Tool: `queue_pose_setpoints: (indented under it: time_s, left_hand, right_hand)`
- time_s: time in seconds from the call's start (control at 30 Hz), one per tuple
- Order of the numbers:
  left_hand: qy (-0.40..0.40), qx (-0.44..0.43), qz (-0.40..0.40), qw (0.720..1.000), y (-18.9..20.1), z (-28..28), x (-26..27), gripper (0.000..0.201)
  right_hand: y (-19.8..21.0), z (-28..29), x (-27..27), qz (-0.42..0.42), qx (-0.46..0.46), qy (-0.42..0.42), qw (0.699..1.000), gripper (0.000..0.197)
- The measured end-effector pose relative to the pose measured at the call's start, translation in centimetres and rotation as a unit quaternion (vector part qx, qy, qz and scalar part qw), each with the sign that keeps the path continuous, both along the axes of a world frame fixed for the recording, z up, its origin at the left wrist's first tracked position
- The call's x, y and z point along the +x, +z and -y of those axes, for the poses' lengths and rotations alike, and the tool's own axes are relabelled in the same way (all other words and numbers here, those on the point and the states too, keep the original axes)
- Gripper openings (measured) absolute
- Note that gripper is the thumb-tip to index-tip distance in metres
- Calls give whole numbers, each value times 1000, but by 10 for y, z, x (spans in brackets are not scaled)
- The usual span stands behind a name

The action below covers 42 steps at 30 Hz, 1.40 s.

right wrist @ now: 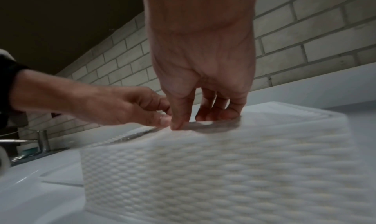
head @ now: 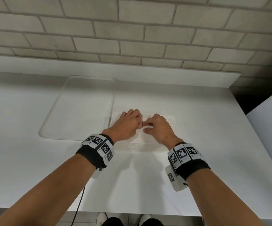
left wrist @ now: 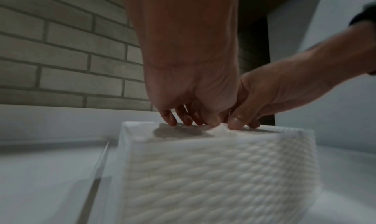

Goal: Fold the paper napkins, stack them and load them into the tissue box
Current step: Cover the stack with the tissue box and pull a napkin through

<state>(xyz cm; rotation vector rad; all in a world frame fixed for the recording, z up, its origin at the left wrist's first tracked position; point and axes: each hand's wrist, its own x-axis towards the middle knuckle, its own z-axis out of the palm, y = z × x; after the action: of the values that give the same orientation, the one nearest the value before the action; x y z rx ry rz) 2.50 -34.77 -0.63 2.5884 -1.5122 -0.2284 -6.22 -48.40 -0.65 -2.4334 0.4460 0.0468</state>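
A white surface carried everything, running back to a raised white ledge at the foot of a pale brick wall. Two things lay directly on it. On the left side rested a flat, clear tray with rounded corners and a low rim. Just beside the tray's right edge lay a stack of white, embossed paper napkins, flat and square to the surface's front edge; whether the stack touched the tray's rim could not be told. In the wrist views the stack's quilted top sat a little above the bare white surface around it.
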Motion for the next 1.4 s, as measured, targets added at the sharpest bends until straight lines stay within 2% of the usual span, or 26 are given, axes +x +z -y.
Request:
queue_pose_setpoints:
  time_s: [0.1,0.2,0.3,0.43,0.53,0.63,0.77,0.83,0.93,1.07,1.13,1.2,1.3,1.4]
  left_hand:
    - [5,-10,-48,999,-1,0,5,21]
    - [26,-56,-113,992,-4,-1,8,4]
    - [66,-105,-160,979,-9,-5,12,24]
    - [84,-126,-153,977,-12,-2,15,27]
    - [80,-120,-128,981,-13,0,14,23]
    - [74,-117,-129,982,-13,0,15,23]
    - [69,-120,-123,983,-17,-1,16,22]
    - [79,-136,-134,978,-19,-1,16,24]
    - [98,-134,-154,974,-16,1,17,32]
    - [89,-111,-146,979,-14,5,18,25]
    - [83,-107,-148,980,-14,4,18,21]
    - [80,-109,-143,981,-16,3,18,19]
    - [93,-123,-142,978,-15,1,15,21]
    - [115,-122,-131,977,-12,0,10,38]
  right_hand:
    - [-4,-5,2,12,-33,-2,999,16]
    - [-5,-10,2,19,-78,16,997,15]
    - [-7,-9,4,25,-68,16,997,18]
    - [-10,-9,2,32,-62,15,997,17]
    - [-10,-4,-2,72,-6,14,997,4]
    - [-5,6,-2,55,9,28,998,19]
    - [-6,8,5,45,-37,46,997,15]
    - [-9,8,6,52,-51,58,996,19]
    - [-9,10,5,62,-33,54,996,23]
    - [-5,11,1,66,17,45,997,23]
    - [-6,12,2,53,2,41,998,27]
    - [-7,10,3,58,-24,38,997,19]
    - [-9,8,4,67,-28,33,997,21]
    - [-9,8,3,70,-2,14,997,19]
